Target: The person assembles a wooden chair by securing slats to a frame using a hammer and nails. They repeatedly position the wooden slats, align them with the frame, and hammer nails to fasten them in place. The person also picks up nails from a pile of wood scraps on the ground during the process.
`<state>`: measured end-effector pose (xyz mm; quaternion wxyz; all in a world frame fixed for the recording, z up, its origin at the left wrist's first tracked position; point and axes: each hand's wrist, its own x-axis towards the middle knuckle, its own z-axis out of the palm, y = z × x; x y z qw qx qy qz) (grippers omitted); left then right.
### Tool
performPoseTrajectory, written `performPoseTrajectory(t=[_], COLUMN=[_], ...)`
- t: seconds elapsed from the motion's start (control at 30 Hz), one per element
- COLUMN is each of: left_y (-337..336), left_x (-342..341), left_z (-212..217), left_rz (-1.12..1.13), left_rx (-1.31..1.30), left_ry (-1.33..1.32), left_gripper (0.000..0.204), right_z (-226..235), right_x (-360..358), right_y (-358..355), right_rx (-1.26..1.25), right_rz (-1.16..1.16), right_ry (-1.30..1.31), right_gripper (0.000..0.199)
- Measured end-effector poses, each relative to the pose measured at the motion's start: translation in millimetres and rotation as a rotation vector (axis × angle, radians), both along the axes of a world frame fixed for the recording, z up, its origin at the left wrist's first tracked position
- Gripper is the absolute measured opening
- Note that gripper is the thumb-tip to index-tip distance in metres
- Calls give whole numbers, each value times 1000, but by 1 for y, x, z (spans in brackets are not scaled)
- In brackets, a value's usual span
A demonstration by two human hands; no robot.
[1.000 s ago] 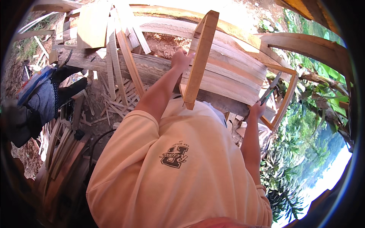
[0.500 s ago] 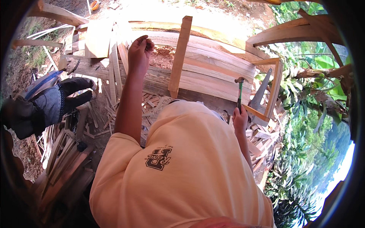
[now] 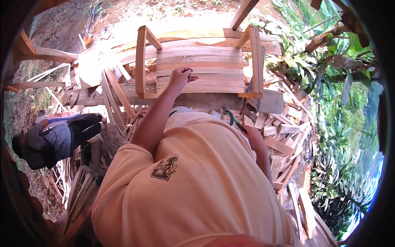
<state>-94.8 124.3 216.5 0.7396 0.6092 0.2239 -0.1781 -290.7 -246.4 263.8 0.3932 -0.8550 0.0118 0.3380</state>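
Note:
My left hand (image 3: 181, 79) is over the near part of a panel of pale planks (image 3: 201, 61). Its fingers are closed around something small and dark that I cannot make out. Upright wooden frames flank the panel, a left frame (image 3: 140, 61) and a right frame (image 3: 256, 61). Low by my right side, my right hand (image 3: 249, 132) grips a hammer (image 3: 233, 118) by its green and black handle, the head tilted up and to the left. A handsaw (image 3: 249, 109) is beside the right frame, its handle at the near end and much of its blade hidden.
Under the panel runs a thick dark beam (image 3: 185, 100). Wood offcuts (image 3: 284, 136) are heaped at the right, and long strips (image 3: 117, 92) lean at the left. Another person (image 3: 53, 136) is at the far left. Leafy plants (image 3: 329, 173) edge the right side.
My view has swung, so both end frames now show. My left hand has come over the planks from their left end. The hammer has dropped from upright to a lower slant near my body.

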Motion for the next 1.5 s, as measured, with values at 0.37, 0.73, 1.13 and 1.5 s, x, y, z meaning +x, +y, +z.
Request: performPoseTrajectory(t=[0.37,0.73,1.13,1.5], left_y=[-35,-41,-34,-24], left_x=[44,46,51,-35], left_z=[-143,-126,-124,-71], left_rz=[36,142,179,-144], left_rx=[432,468,415,350], left_ry=[149,249,248,62], left_gripper=[10,9,8,18], right_z=[-17,-14,-15,-36], right_x=[-81,-94,-89,-35], right_y=[-68,-75,-74,-65], right_rx=[-1,38,70,216], right_rz=[-127,-227,-260,-168], right_ry=[166,207,212,122], right_gripper=[29,30,32,33])
